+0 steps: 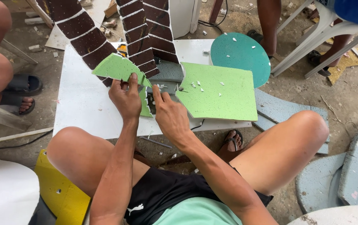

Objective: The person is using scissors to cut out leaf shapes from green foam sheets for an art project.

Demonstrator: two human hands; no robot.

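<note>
Head view: left hand (124,98) pinching jagged light-green foam shard (118,68), thumb on top, lifted clear of low white board table (83,108), likely to steady it. Right hand (170,114) pressed flat, fingers extended, grasping nothing, pinning torn green strip (145,104) at table centre. Large green foam square (220,93) lies right; teal round disc (239,58) farther right.

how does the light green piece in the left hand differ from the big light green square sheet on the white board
The small light green foam piece has jagged, irregular edges; the large light green square foam sheet has mostly straight ones. The left hand lifts the piece; the sheet lies flat on the white board. Both share the same speckled green.
</note>
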